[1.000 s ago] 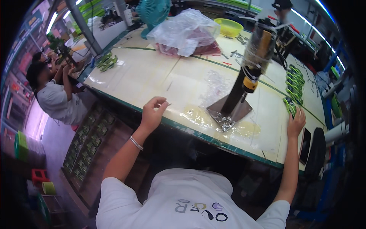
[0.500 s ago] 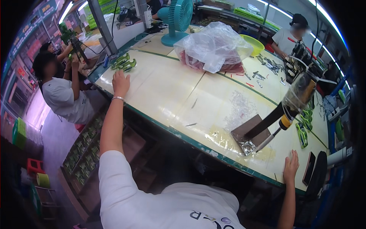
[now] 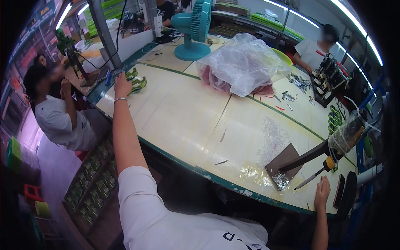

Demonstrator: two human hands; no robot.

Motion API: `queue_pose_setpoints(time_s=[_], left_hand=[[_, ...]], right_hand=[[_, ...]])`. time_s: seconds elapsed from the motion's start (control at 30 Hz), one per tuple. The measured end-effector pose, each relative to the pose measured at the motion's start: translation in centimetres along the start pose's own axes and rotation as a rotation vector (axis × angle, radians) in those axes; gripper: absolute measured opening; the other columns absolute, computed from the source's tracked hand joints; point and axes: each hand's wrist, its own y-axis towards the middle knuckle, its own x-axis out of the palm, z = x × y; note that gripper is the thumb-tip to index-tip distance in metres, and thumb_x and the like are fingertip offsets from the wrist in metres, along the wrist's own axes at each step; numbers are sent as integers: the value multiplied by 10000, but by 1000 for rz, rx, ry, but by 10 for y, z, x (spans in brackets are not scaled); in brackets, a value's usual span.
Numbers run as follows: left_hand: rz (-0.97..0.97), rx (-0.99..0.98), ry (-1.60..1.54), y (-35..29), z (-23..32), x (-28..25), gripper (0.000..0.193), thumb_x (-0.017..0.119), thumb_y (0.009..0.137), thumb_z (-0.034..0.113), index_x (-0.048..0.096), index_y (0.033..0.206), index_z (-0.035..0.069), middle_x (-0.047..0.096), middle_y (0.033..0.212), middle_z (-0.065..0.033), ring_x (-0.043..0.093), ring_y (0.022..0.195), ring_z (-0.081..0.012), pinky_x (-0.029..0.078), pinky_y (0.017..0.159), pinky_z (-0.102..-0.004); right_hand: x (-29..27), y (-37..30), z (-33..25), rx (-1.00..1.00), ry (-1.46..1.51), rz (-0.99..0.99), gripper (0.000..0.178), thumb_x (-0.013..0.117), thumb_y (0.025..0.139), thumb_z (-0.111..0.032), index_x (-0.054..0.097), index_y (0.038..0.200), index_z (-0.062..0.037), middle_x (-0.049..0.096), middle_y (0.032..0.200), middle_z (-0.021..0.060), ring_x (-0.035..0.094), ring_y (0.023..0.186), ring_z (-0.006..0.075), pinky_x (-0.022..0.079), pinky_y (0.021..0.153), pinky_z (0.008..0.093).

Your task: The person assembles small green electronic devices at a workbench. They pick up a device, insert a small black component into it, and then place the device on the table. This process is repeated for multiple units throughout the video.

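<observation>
Contact, or close to it, at 10 o'clock: left hand (image 3: 121,85), arm at near full stretch, overlaps the 9 o'clock side of the green-and-black pieces (image 3: 138,85) at the far edge of the tabletop (image 3: 175,116). Half a second earlier it lay short of them, on their 6 o'clock side. Left grip: fingertips turned away; cannot tell whether they have closed on a piece or only rest beside it.

Right hand (image 3: 321,192) at 4 o'clock, on the tabletop near the dark phone (image 3: 339,191). One second earlier it was on a green piece in the 3 o'clock group (image 3: 334,118); by half a second ago it had let go, and its place by the phone is little changed. Right grip: fingers extended and loosely together, nothing seen in it.

Mounted tool (image 3: 346,139) stands at 4 o'clock, tip slanting down toward 7, beside its base plate (image 3: 285,160). No piece seen under the tip. Tray (image 3: 75,208) with rows of similar pieces at 8 o'clock, below tabletop level.

Judgement: handling has shifted to the 10 o'clock pieces; the left hand does the work, the right sits idle, the tool out of use.
</observation>
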Motion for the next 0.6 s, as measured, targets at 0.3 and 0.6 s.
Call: queue_pose_setpoints(time_s=[0.3, 0.6], left_hand=[[-396, -161, 117, -10, 54, -23, 372, 424, 749, 156, 524, 1101, 95, 461, 1202, -125, 384, 1155, -282, 245, 947, -498], [-487, 128, 179, -58, 111, -35, 327, 473, 779, 285, 575, 989, 56, 560, 1050, -148, 515, 1006, -293, 337, 872, -468]], right_hand=[[-6, -2, -6, 30, 21, 6, 358, 434, 813, -151, 439, 1152, -33, 389, 1240, 161, 335, 1166, 297, 211, 968, 387], [-6, -3, -10, 28, 18, 9, 356, 441, 825, -182, 442, 1149, -34, 391, 1240, 158, 333, 1170, 285, 212, 969, 383]])
